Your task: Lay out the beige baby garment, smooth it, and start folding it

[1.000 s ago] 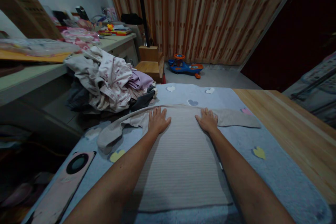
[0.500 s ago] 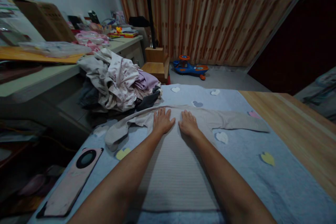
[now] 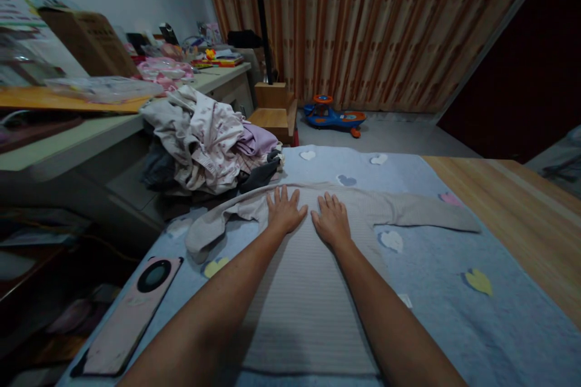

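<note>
Pressing ribbed sleepsuit (image 3: 306, 308), sleeves (image 3: 422, 214) spread, blanket margins (image 3: 499, 326)

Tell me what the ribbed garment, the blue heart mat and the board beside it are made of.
The ribbed garment looks like matte knitted fabric, probably cotton, given its fine ribs. The blue heart mat seems soft plush fabric, its surface fuzzy. The board shows streaked wood grain with a slight sheen, either real wood or laminate.
</note>
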A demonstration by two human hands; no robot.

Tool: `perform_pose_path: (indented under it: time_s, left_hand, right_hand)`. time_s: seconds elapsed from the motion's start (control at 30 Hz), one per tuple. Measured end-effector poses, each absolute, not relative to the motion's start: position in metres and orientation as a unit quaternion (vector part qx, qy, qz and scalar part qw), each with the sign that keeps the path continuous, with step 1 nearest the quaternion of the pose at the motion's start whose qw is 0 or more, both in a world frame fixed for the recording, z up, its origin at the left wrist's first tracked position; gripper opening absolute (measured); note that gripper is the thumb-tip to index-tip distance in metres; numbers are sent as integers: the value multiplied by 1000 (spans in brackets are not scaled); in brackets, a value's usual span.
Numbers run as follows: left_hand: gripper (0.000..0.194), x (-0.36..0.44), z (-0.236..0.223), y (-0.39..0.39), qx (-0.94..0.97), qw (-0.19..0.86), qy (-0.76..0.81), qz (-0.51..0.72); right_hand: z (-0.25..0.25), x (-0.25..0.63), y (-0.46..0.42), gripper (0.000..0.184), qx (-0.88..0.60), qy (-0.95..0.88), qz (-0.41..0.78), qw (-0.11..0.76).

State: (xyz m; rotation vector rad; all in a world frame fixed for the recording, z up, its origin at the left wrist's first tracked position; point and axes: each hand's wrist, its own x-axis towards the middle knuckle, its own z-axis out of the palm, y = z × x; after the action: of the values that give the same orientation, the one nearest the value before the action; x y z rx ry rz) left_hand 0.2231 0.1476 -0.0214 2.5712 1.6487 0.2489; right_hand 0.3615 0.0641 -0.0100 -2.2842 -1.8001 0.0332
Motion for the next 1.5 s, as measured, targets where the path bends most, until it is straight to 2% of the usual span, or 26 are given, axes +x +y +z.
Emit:
perform_pose_path:
  time_s: [0.23,0.47,0.63,0.87,1.07,1.23,1.5]
  left_hand:
    - [68,223,-13,151,846,20,527,78]
    - [45,231,-10,160,891,-16,437,121]
    - [52,226,-18,178,913,23,399,78]
    - [58,196,-13,191,902,7,426,71]
    - [52,179,-11,156,891,-14,448,71]
    - [57,165,-17,123,915,14,401,52]
    - [60,141,-14,125,897,6,438,52]
  right_hand:
    - [-11,361,64,59,-782,-613,8,116]
    - [-11,361,63,59,-782,-612,6,119]
    - [-11,362,63,57,-782,-611,8,120]
    - [-10,362,62,57,-782,-610,13,123]
    - [-8,361,62,57,-782,-612,14,120]
    - [-8,361,62,56,-781,-612,1,123]
    - [-9,360,62,55,-783,-609,1,121]
